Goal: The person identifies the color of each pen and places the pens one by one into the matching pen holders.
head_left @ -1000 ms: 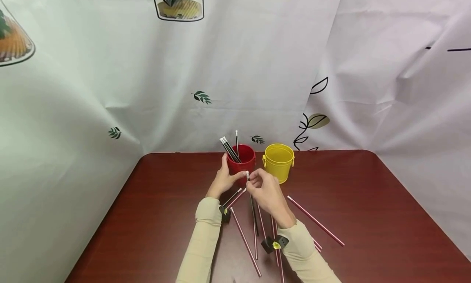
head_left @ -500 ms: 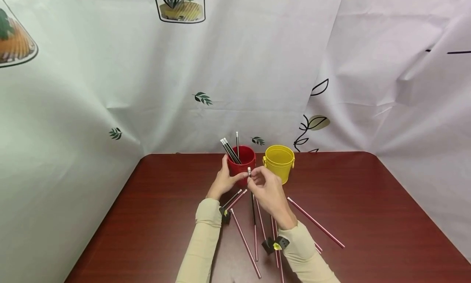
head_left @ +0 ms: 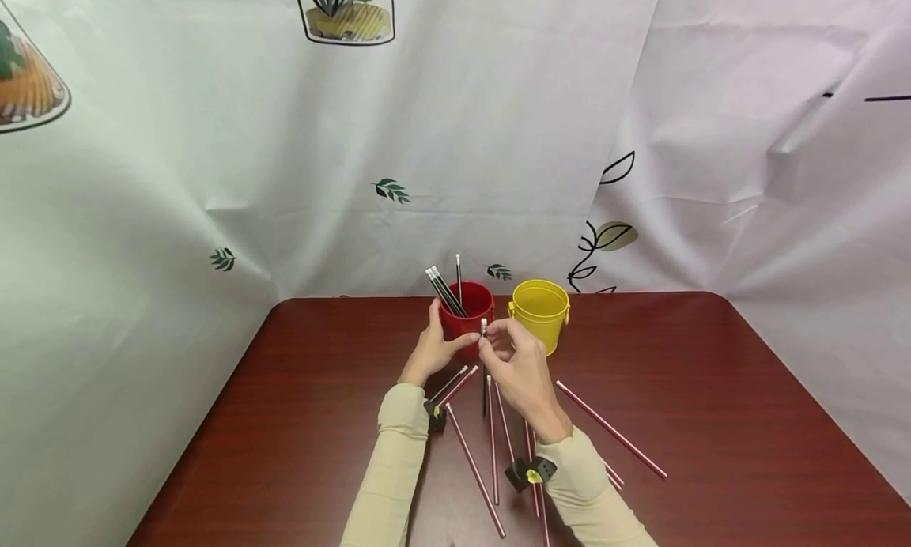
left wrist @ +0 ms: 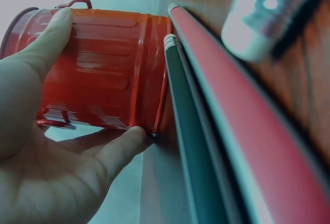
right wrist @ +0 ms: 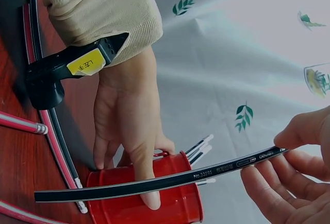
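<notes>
My left hand holds a small red bucket, its thumb along the side wall and its fingers around the far side. Several black pencils with white eraser ends stick up out of that bucket. Pinched between the thumb and fingers of my right hand is another black pencil, gripped near its eraser end. Its other end points down over the table, in front of the red bucket. In the right wrist view this pencil crosses before the bucket and my left thumb.
A yellow bucket stands right of the red one. Several pink-red pencils lie scattered on the brown table. A dark pencil and a pink-red pencil lie near my left wrist. A white printed cloth hangs behind.
My right hand has lifted the black pencil slightly, and its lower end has risen off the pink-red pencils. The left hand stays on the red bucket.
</notes>
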The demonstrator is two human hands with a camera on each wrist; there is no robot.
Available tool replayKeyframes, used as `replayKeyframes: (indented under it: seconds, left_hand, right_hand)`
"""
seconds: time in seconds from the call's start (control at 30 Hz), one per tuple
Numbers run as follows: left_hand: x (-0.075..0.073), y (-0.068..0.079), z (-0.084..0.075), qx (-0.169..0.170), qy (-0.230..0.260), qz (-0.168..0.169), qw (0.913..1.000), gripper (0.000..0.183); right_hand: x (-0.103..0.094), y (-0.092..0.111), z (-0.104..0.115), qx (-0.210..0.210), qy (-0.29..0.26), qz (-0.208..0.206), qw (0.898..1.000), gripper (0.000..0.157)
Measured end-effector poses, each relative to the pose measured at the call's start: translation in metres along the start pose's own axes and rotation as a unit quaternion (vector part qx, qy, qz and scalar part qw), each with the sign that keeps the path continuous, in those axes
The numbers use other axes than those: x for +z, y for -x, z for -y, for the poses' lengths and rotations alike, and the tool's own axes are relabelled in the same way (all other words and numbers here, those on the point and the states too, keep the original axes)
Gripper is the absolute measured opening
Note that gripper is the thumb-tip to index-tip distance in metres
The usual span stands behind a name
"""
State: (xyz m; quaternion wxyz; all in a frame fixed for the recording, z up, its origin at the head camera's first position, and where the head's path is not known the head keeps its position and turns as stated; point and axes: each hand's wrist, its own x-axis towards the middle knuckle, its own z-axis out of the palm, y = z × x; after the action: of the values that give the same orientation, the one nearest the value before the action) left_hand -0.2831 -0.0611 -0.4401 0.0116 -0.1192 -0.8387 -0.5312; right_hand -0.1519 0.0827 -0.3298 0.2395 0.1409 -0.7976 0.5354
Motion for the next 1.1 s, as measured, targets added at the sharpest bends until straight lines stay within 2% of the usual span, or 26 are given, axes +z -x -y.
replayKeyframes:
  seconds: [0.47,0.7,0.93,1.1]
  left_hand:
    - [-0.003,0.002,-0.001,0.013,-0.008,-0.006,0.9999,0.095]
    - [-0.001,0.001,0.002,0.010,-0.018,-0.001,0.9998,0.095]
    - [0.000,0.001,0.001,0.010,-0.016,-0.001,0.9998,0.097]
    - [-0.001,0.001,0.000,0.008,-0.014,-0.001,0.9999,0.097]
  right_hand:
    - [0.006,0.001,-0.002,-0.016,-0.007,0.004,1.000,0.014]
    - [0.008,0.001,-0.006,-0.001,-0.003,0.004,1.000,0.014]
    - [0.014,-0.007,-0.039,-0.013,-0.003,-0.003,1.000,0.017]
    - [0.014,-0.018,-0.042,-0.038,0.008,-0.015,0.999,0.014]
